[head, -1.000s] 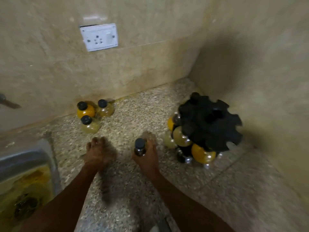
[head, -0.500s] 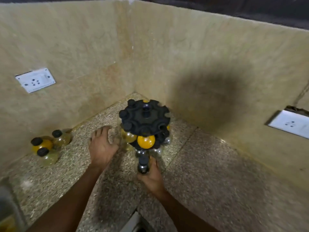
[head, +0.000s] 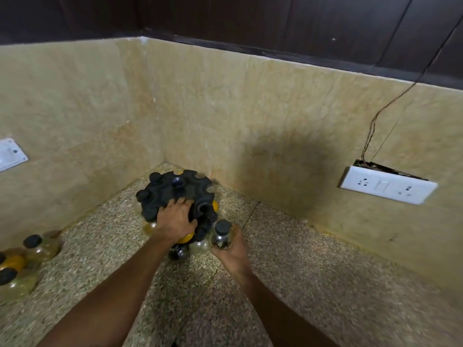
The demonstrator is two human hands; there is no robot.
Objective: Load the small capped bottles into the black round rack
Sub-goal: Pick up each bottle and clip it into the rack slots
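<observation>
Right hand (head: 231, 252): I see it gripping one bottle (head: 221, 235), fingers curled round the body, black cap up, dark contents. The bottle is held upright just beside the rack's near right edge; I cannot tell if it touches.

Left hand (head: 176, 217): laid palm-down on the rack (head: 175, 194), fingers spread over its top near the front edge. I cannot tell whether they curl round the rim.

Rack: black, round, notched rim, standing on the tabletop (head: 313, 284) in the corner of the beige walls. Several capped bottles hang in its slots, some yellow or orange, some clear or dark.

Loose bottles (head: 37, 249): a cluster at far left on the tabletop, black caps, well apart from the rack.

Wall fittings: white socket plate (head: 387, 187) on the right wall, wire (head: 390, 103) running up from it; another plate (head: 11, 154) at the left edge.
</observation>
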